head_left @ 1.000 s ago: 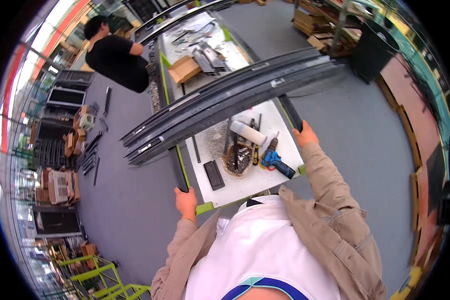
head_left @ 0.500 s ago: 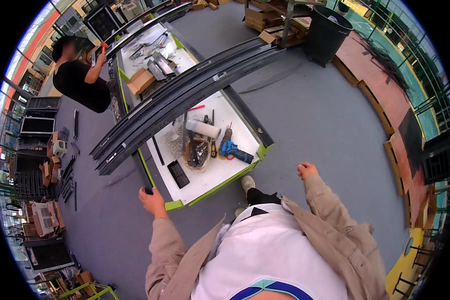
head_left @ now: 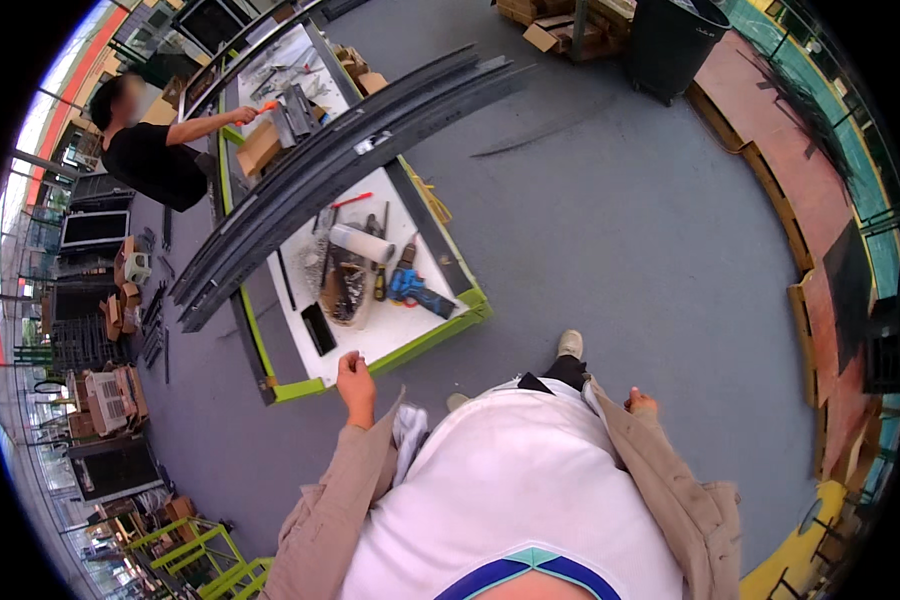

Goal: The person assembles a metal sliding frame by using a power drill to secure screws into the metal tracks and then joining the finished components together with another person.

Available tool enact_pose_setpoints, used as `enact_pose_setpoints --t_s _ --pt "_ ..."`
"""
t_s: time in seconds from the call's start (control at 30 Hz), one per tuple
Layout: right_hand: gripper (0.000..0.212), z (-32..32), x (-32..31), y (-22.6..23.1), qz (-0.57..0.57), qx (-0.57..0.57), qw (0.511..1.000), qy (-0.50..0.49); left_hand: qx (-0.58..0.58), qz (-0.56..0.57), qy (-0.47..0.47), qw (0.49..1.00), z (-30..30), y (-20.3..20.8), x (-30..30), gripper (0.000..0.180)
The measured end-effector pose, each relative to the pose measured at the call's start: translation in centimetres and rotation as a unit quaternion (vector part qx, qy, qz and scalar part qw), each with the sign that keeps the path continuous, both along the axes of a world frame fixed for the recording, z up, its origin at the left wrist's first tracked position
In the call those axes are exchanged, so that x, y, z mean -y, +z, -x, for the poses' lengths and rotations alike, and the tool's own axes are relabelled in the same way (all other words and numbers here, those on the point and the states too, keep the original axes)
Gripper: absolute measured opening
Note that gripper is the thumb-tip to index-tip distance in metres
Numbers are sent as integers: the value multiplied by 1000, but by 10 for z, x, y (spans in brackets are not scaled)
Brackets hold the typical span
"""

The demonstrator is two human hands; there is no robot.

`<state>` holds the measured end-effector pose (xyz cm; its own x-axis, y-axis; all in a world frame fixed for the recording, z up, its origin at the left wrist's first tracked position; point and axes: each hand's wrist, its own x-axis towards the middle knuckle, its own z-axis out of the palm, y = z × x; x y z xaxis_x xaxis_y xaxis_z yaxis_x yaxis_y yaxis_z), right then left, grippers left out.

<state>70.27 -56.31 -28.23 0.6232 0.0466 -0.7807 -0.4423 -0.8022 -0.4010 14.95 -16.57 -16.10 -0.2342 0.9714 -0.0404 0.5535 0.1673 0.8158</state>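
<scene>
My left hand (head_left: pixel 355 388) is closed in a pinch over the near edge of a white-topped workbench (head_left: pixel 292 350) with a green frame. A small pale spot shows at its fingertips, too small to name. My right hand (head_left: pixel 641 402) hangs low beside my body, loosely curled, with nothing visible in it. Closest to my left hand on the bench is a black rectangular tray (head_left: pixel 318 329). Beyond it stand a bag of dark small parts (head_left: pixel 345 292), a blue cordless drill (head_left: pixel 420 290), a yellow-black screwdriver (head_left: pixel 379 283), a white roll (head_left: pixel 362 243) and a red slim tool (head_left: pixel 352 199).
Long dark metal profiles (head_left: pixel 340 165) lie across the bench and overhang both sides. At the far left a person in black (head_left: pixel 155 160) reaches out with an orange-handled tool (head_left: pixel 254 113). A black bin (head_left: pixel 675 45) stands far right; cartons (head_left: pixel 128 260) line the left.
I have moved to the right along the bench end. My left hand has come away from the bench's left corner, and my right hand has dropped closer to my body. The other person's arm has stretched out.
</scene>
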Motion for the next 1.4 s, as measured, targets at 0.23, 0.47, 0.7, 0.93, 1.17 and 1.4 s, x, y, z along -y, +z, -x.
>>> enact_pose_setpoints --t_s 0.23,0.47,0.7,0.93,1.17,1.4 --pt "45 -191 -11 -16 45 185 980 60 143 -10 -44 989 -192 62 -46 24" --pt "47 -366 -102 10 110 250 934 229 111 89 -525 839 -504 223 -22 31" --pt "53 -500 -252 135 187 393 820 371 261 -2 -812 522 -706 295 56 36" --pt "46 -559 -394 240 258 424 773 394 322 -10 -791 520 -776 324 -26 19" --pt "28 -718 -558 255 -209 417 874 137 405 225 -694 551 -800 311 -128 18" --pt "16 -619 -901 297 -745 -409 512 127 371 248 -558 700 -788 301 -282 25"
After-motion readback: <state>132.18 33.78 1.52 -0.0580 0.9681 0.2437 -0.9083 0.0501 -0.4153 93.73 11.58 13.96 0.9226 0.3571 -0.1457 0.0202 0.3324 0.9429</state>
